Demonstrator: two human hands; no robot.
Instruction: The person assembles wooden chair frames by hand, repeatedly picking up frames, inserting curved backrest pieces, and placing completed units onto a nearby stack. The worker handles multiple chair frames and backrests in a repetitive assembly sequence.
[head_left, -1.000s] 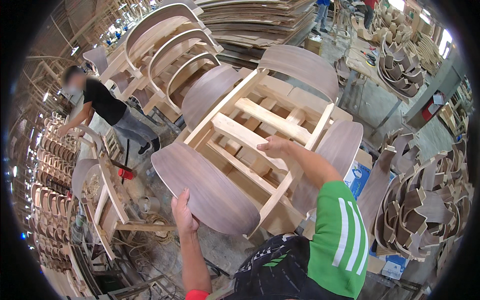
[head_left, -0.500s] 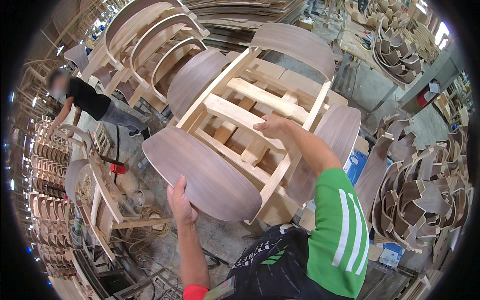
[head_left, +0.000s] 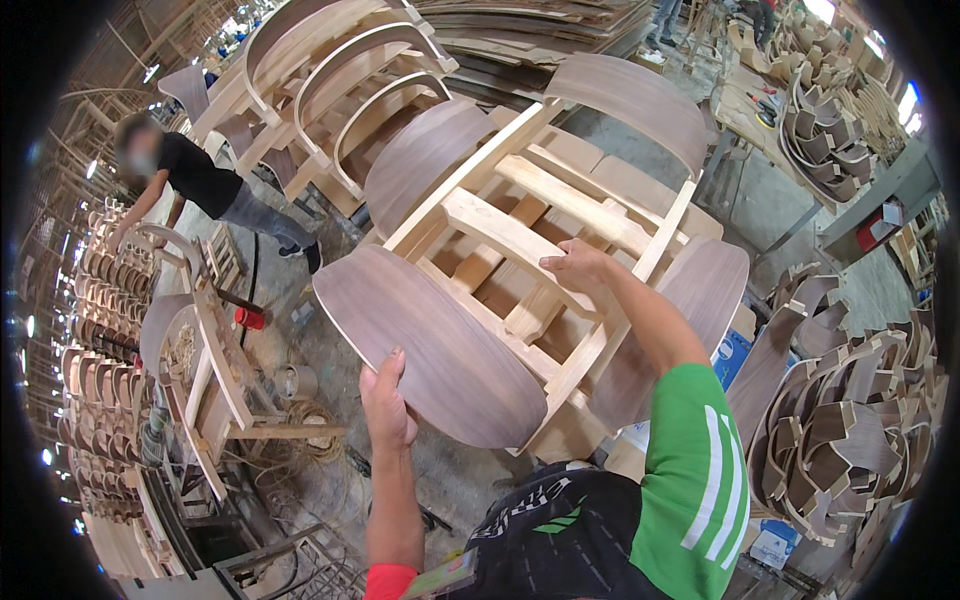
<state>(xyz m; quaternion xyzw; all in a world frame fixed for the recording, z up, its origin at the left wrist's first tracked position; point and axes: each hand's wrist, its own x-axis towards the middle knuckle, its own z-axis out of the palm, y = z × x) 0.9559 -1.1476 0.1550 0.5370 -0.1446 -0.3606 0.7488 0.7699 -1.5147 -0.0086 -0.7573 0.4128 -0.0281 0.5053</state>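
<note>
A pale wooden chair frame [head_left: 560, 375] with curved, brown-veneered end panels lies in front of me, on top of other wooden parts. My left hand [head_left: 388, 400] grips the lower edge of the near oval panel [head_left: 430, 345], thumb on its face and fingers hidden beneath. My right hand [head_left: 582, 265] is closed around the frame's crossbar [head_left: 500, 235], with its fingertips partly out of sight. Another brown panel [head_left: 625, 105] joins the far end of the frame. More brown panels [head_left: 425, 165] show at the frame's left and right sides.
Similar chair frames [head_left: 330, 100] stand at the far left. A person in black [head_left: 195, 170] works beside another frame. Curved wooden parts [head_left: 850, 420] are piled at right, near a table [head_left: 745, 110] with tools. Flat boards [head_left: 540, 35] are stacked behind. Coiled cord [head_left: 315, 430] lies on the floor.
The whole scene, hands and chair frame included, sits slightly farther right in the picture. Both hands keep the same holds on the frame.
</note>
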